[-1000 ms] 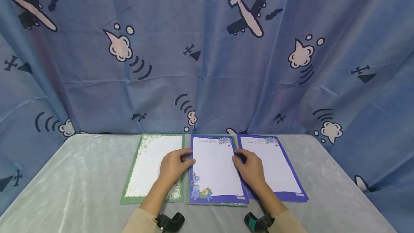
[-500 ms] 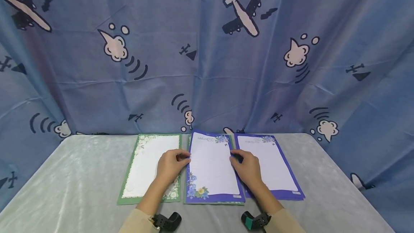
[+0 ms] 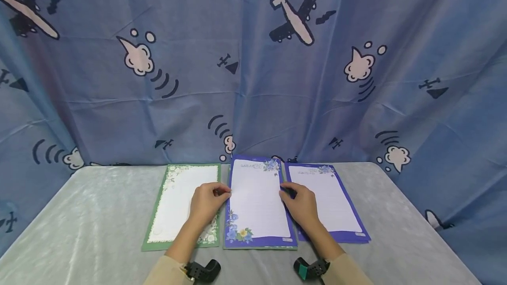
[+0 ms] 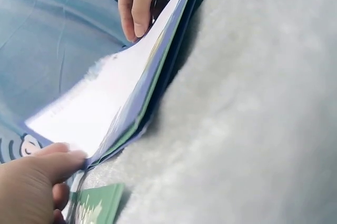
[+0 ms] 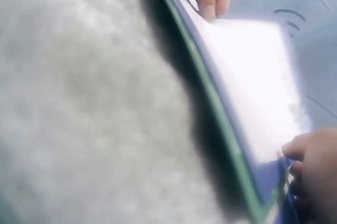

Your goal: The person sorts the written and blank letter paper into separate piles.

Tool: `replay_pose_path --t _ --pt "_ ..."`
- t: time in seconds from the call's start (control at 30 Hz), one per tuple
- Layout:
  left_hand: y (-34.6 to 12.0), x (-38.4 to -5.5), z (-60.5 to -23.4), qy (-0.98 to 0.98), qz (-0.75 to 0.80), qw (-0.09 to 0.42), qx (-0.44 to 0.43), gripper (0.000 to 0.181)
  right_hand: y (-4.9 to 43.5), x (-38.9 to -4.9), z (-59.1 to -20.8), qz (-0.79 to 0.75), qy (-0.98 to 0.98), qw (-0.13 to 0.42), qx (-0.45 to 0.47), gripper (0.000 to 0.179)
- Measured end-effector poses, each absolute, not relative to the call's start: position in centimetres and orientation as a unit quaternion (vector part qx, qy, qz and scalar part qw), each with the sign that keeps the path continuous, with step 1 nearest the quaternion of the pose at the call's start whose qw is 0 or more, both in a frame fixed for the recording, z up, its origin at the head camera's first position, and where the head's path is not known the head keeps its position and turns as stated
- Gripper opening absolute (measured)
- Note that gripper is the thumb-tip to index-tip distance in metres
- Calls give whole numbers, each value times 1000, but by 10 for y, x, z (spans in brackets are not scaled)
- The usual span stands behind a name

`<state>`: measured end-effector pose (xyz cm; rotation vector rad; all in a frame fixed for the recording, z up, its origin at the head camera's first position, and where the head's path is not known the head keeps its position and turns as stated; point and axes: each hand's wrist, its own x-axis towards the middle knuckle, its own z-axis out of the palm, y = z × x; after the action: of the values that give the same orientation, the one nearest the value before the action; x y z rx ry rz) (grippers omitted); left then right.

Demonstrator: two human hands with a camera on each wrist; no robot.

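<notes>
My left hand [image 3: 205, 201] pinches the left edge of a purple-bordered sheet of stationery paper [image 3: 257, 201] with blue and yellow flowers. Opposite it, my right hand [image 3: 303, 206] pinches the right edge between thumb and fingers. The sheet's far end is tilted up, past the table's back edge in the head view. Beneath it lies green-edged paper [image 5: 210, 87], its thin edge showing in the right wrist view. In the left wrist view, the purple sheet [image 4: 110, 92] bends between thumb and fingertips. How many sheets each hand grips cannot be told.
A green-bordered floral sheet [image 3: 180, 201] lies to the left, partly under my left forearm. To the right is another purple-bordered sheet [image 3: 328, 201] on a small stack. A pale cloth-covered table [image 3: 99, 223] meets a blue airplane-print curtain [image 3: 190, 56] behind.
The purple sheet's far end has risen and slid slightly away from me, between both hands. Both hands keep their places at its edges. The head view has shifted slightly.
</notes>
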<state>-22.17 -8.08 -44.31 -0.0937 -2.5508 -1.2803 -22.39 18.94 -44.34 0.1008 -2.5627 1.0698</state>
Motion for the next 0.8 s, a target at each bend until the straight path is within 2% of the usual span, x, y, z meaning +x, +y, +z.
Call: replay_pose_path --t 0.47,0.8 --pt "-83 -222 -440 -860 -486 154 -18 5 189 -226 -441 406 -891 197 43 29" --pt "-79 -222 -435 -844 -511 153 -49 7 197 -221 -420 525 -836 155 37 25"
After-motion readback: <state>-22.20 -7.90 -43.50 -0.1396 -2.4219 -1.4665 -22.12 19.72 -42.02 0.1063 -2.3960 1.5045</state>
